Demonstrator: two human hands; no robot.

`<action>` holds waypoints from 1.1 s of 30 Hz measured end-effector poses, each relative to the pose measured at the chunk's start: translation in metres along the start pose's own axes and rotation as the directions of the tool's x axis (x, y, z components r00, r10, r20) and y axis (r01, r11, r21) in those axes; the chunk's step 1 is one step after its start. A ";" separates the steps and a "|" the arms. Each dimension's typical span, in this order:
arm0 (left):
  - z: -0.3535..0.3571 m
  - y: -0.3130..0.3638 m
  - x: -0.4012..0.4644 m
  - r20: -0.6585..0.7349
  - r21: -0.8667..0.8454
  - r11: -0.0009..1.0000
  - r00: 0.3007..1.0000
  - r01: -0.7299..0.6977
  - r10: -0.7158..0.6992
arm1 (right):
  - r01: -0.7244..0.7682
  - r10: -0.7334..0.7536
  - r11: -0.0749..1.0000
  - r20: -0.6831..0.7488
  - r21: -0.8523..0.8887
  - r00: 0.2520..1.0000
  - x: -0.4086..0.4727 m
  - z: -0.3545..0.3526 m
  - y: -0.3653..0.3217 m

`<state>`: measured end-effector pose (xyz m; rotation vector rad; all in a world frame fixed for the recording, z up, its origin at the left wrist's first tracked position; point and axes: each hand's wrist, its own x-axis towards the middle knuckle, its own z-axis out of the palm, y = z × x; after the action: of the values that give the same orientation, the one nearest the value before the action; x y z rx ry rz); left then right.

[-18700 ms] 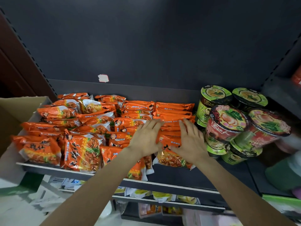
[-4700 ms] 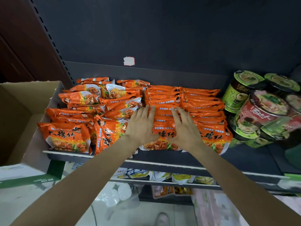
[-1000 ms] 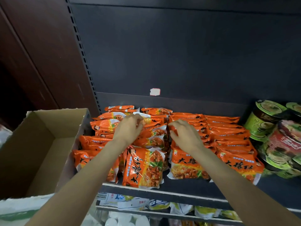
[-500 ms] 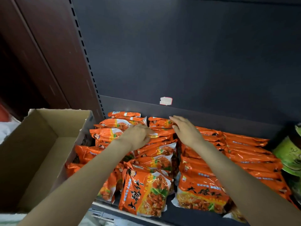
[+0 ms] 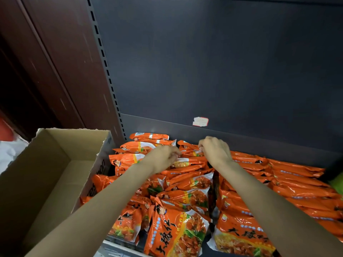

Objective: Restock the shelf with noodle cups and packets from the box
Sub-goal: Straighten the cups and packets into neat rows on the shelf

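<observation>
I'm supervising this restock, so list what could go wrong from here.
1. The front packets overhang the shelf edge; tugging at the back rows may slide them off.
2. The left hand and right hand pinch crowded back packets, so a seal could tear.
3. The cardboard box presses against the left row and may crush it.

A torn white sticker [image 5: 200, 121] clings to the dark back panel [image 5: 213, 62]. A slotted metal upright [image 5: 105, 67] runs up beside the reddish-brown wooden wall [image 5: 55, 62] at left.
</observation>
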<state>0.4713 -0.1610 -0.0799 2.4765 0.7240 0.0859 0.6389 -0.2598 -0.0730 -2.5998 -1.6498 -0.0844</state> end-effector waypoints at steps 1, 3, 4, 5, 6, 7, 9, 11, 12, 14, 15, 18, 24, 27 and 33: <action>-0.001 -0.001 0.003 -0.050 -0.028 0.999 0.998 0.029 -0.030 | -0.005 0.005 1.000 -0.005 0.005 1.000 0.000 0.000 0.000; -0.001 -0.004 0.011 -0.124 -0.046 0.996 0.989 0.076 -0.082 | -0.019 0.020 0.999 -0.020 0.047 1.000 0.000 0.002 0.000; -0.002 -0.005 0.016 -0.128 -0.031 0.995 0.987 0.099 -0.102 | -0.031 0.033 0.996 -0.023 0.083 0.999 0.000 0.002 0.002; -0.002 -0.007 0.021 -0.115 -0.006 0.993 0.986 0.116 -0.116 | -0.045 0.047 0.992 -0.018 0.122 0.999 -0.001 0.002 0.004; -0.002 -0.008 0.025 -0.100 0.023 0.991 0.987 0.132 -0.129 | -0.057 0.059 0.986 -0.008 0.156 0.998 -0.002 0.000 0.006; -0.002 -0.007 0.029 -0.086 0.047 0.988 0.986 0.146 -0.141 | -0.063 0.065 0.982 -0.004 0.179 0.998 -0.002 -0.001 0.008; -0.003 -0.004 0.034 -0.056 0.101 0.981 0.985 0.165 -0.160 | -0.059 0.060 0.982 0.000 0.180 0.998 -0.001 -0.003 0.011; -0.002 0.000 0.037 -0.033 0.177 0.970 0.986 0.164 -0.161 | -0.050 0.046 0.990 0.032 0.132 0.998 0.001 -0.003 0.011; -0.001 0.001 0.037 -0.030 0.214 0.964 0.987 0.158 -0.155 | -0.049 0.043 0.992 0.049 0.112 0.998 0.002 -0.002 0.011; 0.003 0.000 0.036 -0.043 0.256 0.956 0.989 0.146 -0.139 | -0.045 0.040 0.996 0.069 0.074 0.997 0.004 0.000 0.010; 0.005 0.000 0.036 -0.053 0.264 0.953 0.989 0.148 -0.139 | -0.040 0.036 0.998 0.069 0.054 0.997 0.004 0.000 0.010; 0.009 0.000 0.033 -0.093 0.268 0.950 0.986 0.159 -0.138 | -0.032 0.031 0.999 0.052 0.016 0.998 0.006 0.001 0.008; 0.009 0.000 0.031 -0.082 0.188 0.967 0.984 0.173 -0.160 | -0.125 0.124 0.975 0.019 0.183 0.992 0.007 -0.002 0.011; 0.009 0.000 0.029 -0.092 0.179 0.970 0.984 0.164 -0.150 | -0.140 0.149 0.953 -0.014 0.267 0.989 0.005 -0.006 0.010; 0.006 0.001 0.024 -0.210 0.140 0.979 0.971 0.149 -0.118 | -0.181 0.233 0.881 -0.067 0.438 0.970 -0.001 -0.001 0.021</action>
<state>0.4934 -0.1522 -0.0861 2.5823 1.0172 0.2405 0.6574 -0.2693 -0.0726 -2.3569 -1.1774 0.1221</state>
